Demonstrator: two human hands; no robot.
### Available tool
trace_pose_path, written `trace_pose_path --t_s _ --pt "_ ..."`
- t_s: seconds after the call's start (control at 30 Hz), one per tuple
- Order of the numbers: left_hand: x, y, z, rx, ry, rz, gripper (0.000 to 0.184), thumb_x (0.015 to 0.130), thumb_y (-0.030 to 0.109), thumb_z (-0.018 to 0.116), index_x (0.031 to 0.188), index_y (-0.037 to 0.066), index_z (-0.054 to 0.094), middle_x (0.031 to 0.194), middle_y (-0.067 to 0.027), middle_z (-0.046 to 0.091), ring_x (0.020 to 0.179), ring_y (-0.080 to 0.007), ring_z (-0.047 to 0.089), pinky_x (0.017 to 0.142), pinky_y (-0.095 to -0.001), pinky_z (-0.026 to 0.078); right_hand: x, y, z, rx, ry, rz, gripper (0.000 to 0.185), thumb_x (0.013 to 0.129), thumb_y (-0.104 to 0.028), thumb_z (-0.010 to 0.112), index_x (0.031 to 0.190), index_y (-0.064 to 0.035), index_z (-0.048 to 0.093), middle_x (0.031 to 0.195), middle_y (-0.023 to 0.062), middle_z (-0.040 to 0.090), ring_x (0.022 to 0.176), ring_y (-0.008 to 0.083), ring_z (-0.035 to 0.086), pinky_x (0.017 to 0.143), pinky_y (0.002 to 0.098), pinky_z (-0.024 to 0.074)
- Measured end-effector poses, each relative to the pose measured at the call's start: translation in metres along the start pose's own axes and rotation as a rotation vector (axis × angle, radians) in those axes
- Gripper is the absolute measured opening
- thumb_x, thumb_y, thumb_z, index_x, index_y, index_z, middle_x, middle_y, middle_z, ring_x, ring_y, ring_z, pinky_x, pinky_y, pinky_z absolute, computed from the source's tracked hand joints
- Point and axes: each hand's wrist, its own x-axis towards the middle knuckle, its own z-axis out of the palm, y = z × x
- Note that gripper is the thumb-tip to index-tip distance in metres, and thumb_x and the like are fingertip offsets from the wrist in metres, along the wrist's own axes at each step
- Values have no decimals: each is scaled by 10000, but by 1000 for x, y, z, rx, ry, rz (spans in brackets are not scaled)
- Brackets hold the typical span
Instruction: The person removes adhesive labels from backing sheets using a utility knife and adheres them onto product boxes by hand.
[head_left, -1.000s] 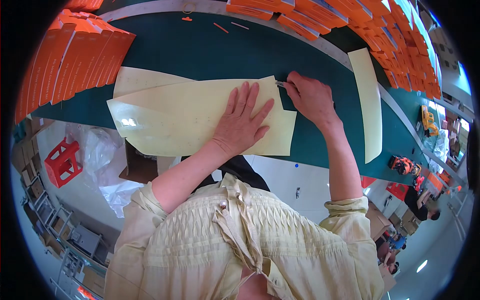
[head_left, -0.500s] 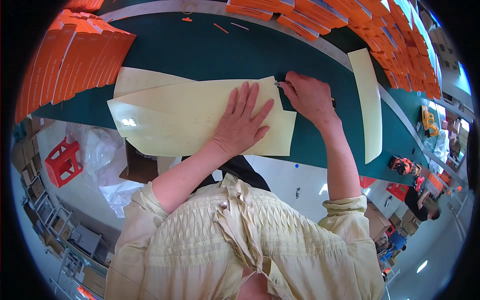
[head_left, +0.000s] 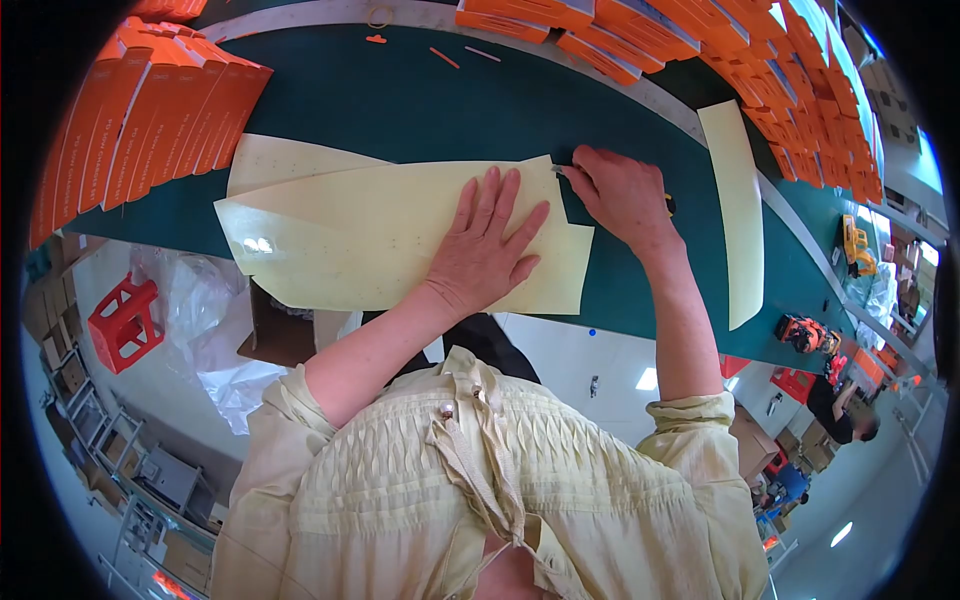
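My left hand (head_left: pixel 487 240) lies flat with fingers spread on a pale yellow glossy sheet (head_left: pixel 350 230), pressing it against the green tabletop. A notch is cut into the sheet's upper right corner. My right hand (head_left: pixel 622 200) is closed around a utility knife (head_left: pixel 670 205); its dark and yellow end pokes out behind the palm, and the metal blade tip shows beside the thumb at the sheet's right edge. Most of the knife's handle is hidden in the fist. Another yellow sheet (head_left: pixel 285 158) lies partly underneath, at the upper left.
A narrow yellow strip (head_left: pixel 738 220) lies on the table (head_left: pixel 660 120) to the right. Orange boxes stand in rows at the left (head_left: pixel 150 115) and are stacked at the upper right (head_left: pixel 780 70). A red stool (head_left: pixel 125 322) and plastic wrap (head_left: pixel 205 320) are on the floor. Another person (head_left: pixel 845 410) is at far right.
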Motion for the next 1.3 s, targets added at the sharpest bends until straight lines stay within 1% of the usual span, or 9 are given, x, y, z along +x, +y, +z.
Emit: trace_pose_path --t_s 0.27,0.47,0.67,0.8,0.87,1.0,1.1,1.17,1.3 --pt "1 -1 -1 -15 54 25 652 917 444 522 1479 153 365 1556 -276 179 1453 -453 130 1174 -575 102 6 -7 1 -43 17 -8 282 910 -376 622 835 -104 628 712 61 650 664 289 647 561 406 500" --pt "1 0 -1 -14 72 29 658 911 438 529 1480 152 363 1548 -278 197 1445 -457 153 1174 -573 110 7 -20 -18 24 -116 -27 295 897 -347 654 781 -77 628 662 67 630 614 256 623 532 343 459" --pt "0 -2 9 -59 124 34 647 904 441 543 1465 151 399 1540 -288 206 1435 -479 172 1158 -590 148 11 -49 -76 683 -26 72 289 908 -244 679 741 -36 568 583 23 439 550 124 377 524 278 334" --pt "1 -1 1 -113 108 25 646 877 404 580 1442 131 428 1534 -293 216 1424 -477 203 1151 -592 170 33 -79 -107 903 18 36 343 954 -258 631 720 -29 527 598 -53 424 585 48 331 513 250 288" --pt "0 -3 -2 -163 189 42 612 859 364 607 1394 100 475 1512 -286 265 1402 -469 258 1136 -575 225 47 -100 -127 999 46 25 360 944 -287 649 719 -25 549 591 -32 425 571 55 372 508 252 317" --pt "-12 -27 -97 -154 397 189 381 791 191 672 1117 -1 625 1256 -226 542 1230 -399 483 1048 -498 405 79 -149 -178 1136 144 -107 423 957 -346 626 672 -46 538 585 -50 441 537 42 388 497 232 314" --pt "-39 -53 -199 -180 549 242 277 781 108 669 1035 -1 651 1195 -197 581 1145 -380 548 1010 -480 446 104 -190 -223 1190 180 -82 412 960 -372 589 688 -67 547 561 -52 443 502 42 365 478 221 286" --pt "-53 -80 -248 -18 854 252 302 715 95 706 1002 13 662 1087 -161 619 1086 -350 576 937 -470 487 120 -215 -248 1261 197 -82 393 957 -376 585 709 -74 553 559 -54 441 495 40 347 470 218 271" --pt "-76 -141 -366 338 934 89 269 801 64 652 1060 -6 638 1095 -147 616 1068 -354 583 888 -440 501 153 -251 -268 1179 169 -115 455 964 -467 554 697 -102 498 585 -22 430 517 58 362 495 227 300"
